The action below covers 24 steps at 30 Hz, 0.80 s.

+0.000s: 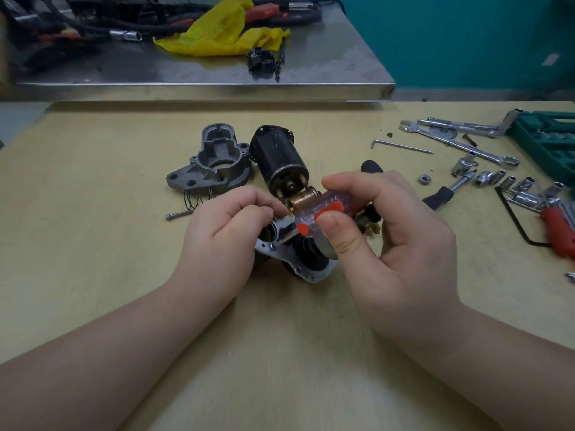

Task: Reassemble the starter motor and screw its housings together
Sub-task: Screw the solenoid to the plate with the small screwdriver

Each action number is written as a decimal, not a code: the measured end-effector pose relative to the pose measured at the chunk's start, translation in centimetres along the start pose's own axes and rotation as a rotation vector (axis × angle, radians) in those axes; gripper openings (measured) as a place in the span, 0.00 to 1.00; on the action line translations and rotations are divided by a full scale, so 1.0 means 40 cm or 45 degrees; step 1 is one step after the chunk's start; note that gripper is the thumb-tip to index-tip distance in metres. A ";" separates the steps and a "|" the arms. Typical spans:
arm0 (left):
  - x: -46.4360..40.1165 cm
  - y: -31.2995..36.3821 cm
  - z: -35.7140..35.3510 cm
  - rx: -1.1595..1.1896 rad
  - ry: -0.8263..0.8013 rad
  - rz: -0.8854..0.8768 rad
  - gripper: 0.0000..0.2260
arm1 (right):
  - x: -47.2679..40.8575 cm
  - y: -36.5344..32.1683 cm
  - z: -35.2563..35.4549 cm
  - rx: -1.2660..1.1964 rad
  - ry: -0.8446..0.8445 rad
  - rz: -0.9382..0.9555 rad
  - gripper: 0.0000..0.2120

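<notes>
My right hand (392, 231) grips a screwdriver with a clear and orange handle (323, 213); its shaft points down-left to a screw on the silver housing plate (298, 265) lying on the table. My left hand (224, 231) has its fingers curled and pinches near the shaft and the plate's upper edge. Just behind the hands stands the black motor body (278, 160) with a copper-coloured part at its near end. The grey cast nose housing (214, 160) lies to its left, open side up.
A long bolt (179, 214) and springs (193, 199) lie left of my left hand. Wrenches, a hex key (401, 146), sockets (497, 178), a ratchet and a green tool case (547, 141) fill the right side. A steel bench with a yellow bag (224, 29) stands behind.
</notes>
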State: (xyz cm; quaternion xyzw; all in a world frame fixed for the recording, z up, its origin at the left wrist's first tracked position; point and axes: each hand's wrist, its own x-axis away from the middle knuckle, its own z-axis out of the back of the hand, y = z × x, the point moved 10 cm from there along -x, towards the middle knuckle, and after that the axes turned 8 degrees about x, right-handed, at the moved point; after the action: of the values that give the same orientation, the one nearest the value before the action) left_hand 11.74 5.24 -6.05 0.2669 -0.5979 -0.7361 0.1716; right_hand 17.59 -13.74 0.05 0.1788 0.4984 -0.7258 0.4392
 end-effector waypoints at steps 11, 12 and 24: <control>0.023 0.026 -0.020 -0.035 -0.237 -0.089 0.09 | -0.072 0.147 0.106 -0.162 0.373 -0.170 0.12; 0.025 0.028 -0.021 -0.055 -0.249 -0.090 0.09 | -0.074 0.183 0.096 -0.138 0.331 -0.244 0.12; 0.088 0.057 -0.062 -0.474 -0.365 -0.355 0.10 | -0.056 0.242 -0.082 0.475 -0.381 -0.146 0.14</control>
State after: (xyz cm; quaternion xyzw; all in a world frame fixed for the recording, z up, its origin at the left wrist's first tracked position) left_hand 10.25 0.77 -4.84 0.2037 -0.4278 -0.8802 0.0284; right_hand 26.12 -10.97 -5.32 0.1186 0.2944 -0.8475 0.4256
